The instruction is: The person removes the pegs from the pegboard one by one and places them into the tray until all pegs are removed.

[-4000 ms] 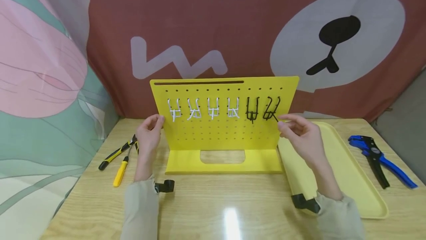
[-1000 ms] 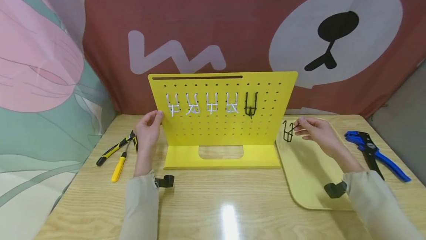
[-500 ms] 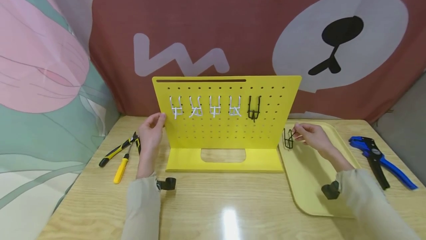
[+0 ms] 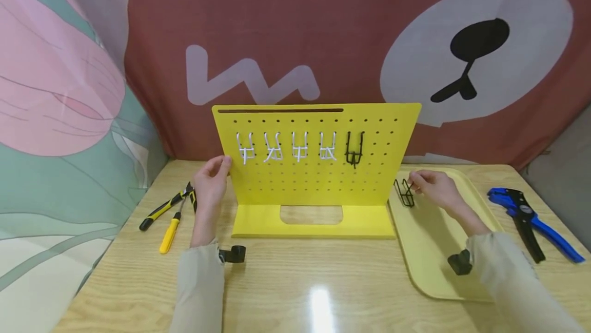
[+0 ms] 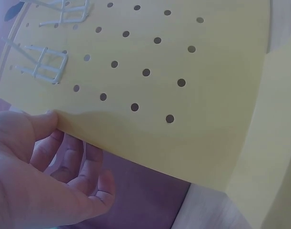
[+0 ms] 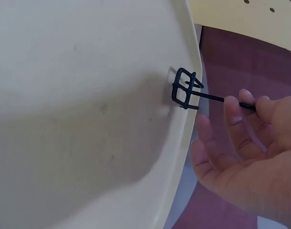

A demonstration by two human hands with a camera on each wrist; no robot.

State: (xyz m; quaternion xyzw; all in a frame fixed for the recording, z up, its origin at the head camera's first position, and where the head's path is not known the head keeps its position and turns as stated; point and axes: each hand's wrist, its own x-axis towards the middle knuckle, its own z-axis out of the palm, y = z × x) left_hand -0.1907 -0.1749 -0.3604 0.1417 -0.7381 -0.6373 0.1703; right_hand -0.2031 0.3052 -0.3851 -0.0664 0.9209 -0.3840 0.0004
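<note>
A yellow pegboard (image 4: 304, 179) stands upright on its flat foot. Several white wire hooks (image 4: 299, 147) and one black wire hook (image 4: 354, 148) hang in a row on it. My left hand (image 4: 211, 181) pinches the board's left edge, thumb on the front and fingers behind, as the left wrist view shows. Over the far left part of the yellow tray (image 4: 443, 281), my right hand (image 4: 436, 189) pinches a second black wire hook (image 6: 183, 89) by its straight prong. The hook's wire frame overlaps the tray's rim in the right wrist view.
Black-and-yellow pliers (image 4: 161, 211) and a yellow-handled screwdriver (image 4: 170, 234) lie left of the board, near my left forearm. A blue-and-black wire stripper (image 4: 531, 220) lies right of the tray. A printed cloth (image 4: 258, 25) hangs behind the table.
The rightmost black hook has come off the pegboard and been carried right and down to the tray in my right hand. Over the last half second it tilted slightly. The left hand stayed put.
</note>
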